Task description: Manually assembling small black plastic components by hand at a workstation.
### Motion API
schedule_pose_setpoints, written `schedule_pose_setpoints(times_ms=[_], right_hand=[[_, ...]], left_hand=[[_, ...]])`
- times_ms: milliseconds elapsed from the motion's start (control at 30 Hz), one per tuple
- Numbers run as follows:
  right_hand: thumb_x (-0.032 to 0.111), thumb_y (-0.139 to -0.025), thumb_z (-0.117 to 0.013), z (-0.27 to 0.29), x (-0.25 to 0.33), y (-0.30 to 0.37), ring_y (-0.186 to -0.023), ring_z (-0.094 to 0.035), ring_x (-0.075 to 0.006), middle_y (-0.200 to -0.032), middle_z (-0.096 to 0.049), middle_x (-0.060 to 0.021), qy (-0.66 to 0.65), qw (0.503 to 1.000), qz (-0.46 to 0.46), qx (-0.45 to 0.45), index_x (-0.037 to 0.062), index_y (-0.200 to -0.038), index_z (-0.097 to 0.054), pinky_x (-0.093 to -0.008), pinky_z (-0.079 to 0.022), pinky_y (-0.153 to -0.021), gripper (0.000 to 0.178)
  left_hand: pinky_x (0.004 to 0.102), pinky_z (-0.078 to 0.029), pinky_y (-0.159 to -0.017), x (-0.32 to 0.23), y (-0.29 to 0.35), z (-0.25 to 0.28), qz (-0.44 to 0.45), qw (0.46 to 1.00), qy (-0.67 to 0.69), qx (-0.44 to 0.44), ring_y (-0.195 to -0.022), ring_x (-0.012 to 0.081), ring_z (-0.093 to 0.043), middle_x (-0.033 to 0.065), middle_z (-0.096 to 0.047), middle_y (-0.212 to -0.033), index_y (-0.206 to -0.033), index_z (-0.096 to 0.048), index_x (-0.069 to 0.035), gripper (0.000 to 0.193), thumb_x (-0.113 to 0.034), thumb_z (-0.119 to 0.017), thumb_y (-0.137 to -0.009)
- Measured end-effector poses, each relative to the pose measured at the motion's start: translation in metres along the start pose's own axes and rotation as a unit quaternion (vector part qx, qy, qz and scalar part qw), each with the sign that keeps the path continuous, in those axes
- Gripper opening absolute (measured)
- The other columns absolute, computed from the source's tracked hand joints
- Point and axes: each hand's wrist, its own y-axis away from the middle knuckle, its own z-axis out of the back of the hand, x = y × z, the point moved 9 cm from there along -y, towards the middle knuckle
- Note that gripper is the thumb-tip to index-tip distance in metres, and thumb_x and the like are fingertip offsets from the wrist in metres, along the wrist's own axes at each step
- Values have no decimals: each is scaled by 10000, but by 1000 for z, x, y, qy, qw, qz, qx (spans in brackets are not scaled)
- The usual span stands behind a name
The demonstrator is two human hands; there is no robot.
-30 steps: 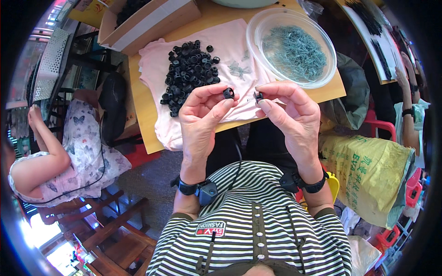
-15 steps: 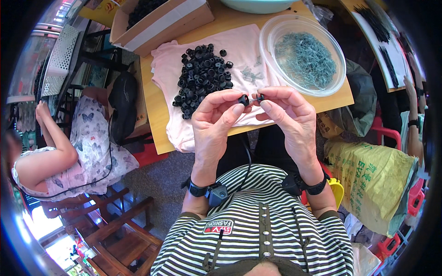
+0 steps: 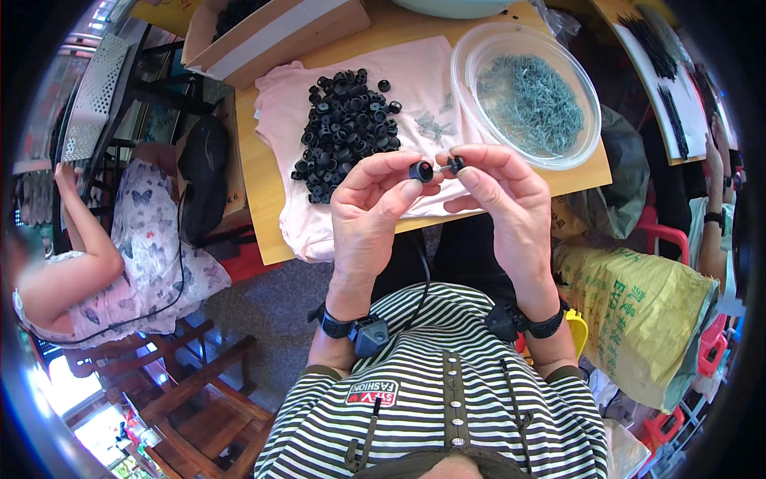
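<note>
My left hand (image 3: 369,209) pinches a round black plastic cap (image 3: 420,171) between thumb and fingertips. Facing it, my right hand (image 3: 511,203) grips a smaller black round part (image 3: 456,164) the same way. A thin metallic piece (image 3: 439,168) shows in the narrow gap between the two parts; I cannot tell whether it joins them. Both hands are above the near edge of a pink cloth (image 3: 279,104). Beyond my left hand lies a heap of black plastic caps (image 3: 347,128). A few thin metal pins (image 3: 433,126) rest on the cloth just past my fingertips.
A clear plastic tub (image 3: 594,120) of greyish-teal metal pins (image 3: 531,104) stands right on the wooden table (image 3: 259,180). An open cardboard box (image 3: 275,36) sits far left. A person (image 3: 88,263) sits at left; another person's arm (image 3: 712,215) shows at right, near a yellow sack (image 3: 630,311).
The black parts in my fingers have tilted slightly, and the right one is turned more toward view. My hands stay close together. The table and its contents have shifted slightly in view.
</note>
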Motion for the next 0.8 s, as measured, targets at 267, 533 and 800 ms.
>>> schedule_pose_setpoints(times_ms=[267,533,800], right_hand=[[-48,-851,-657,-37,49,12,-842,-694,-131,-1034,-689,-110,345,905,245,50,-39,-1064,-654,-223,-570,-690,214],[-46,-824,-685,-40,56,17,-856,-693,-160,-1024,-690,-116,403,866,294,41,-12,-1055,-671,-241,-573,-674,234],[-11,-797,-697,-23,50,17,-882,-692,-223,-976,-698,-134,344,900,269,0,32,-1027,-710,-294,-560,-742,235]], left_hand=[[364,-549,-913,-2,3,1,-12,999,53,8,-1006,203,-659,134,-653,-1123,-1160,-614,26,284,15,-639,-878],[306,-537,-916,-7,3,3,-44,999,-28,0,-1002,165,-636,103,-630,-1105,-1122,-642,33,289,87,-649,-838],[281,-539,-899,-10,1,-13,-70,997,-44,10,-984,161,-642,115,-622,-1114,-1101,-648,43,279,104,-654,-829]])
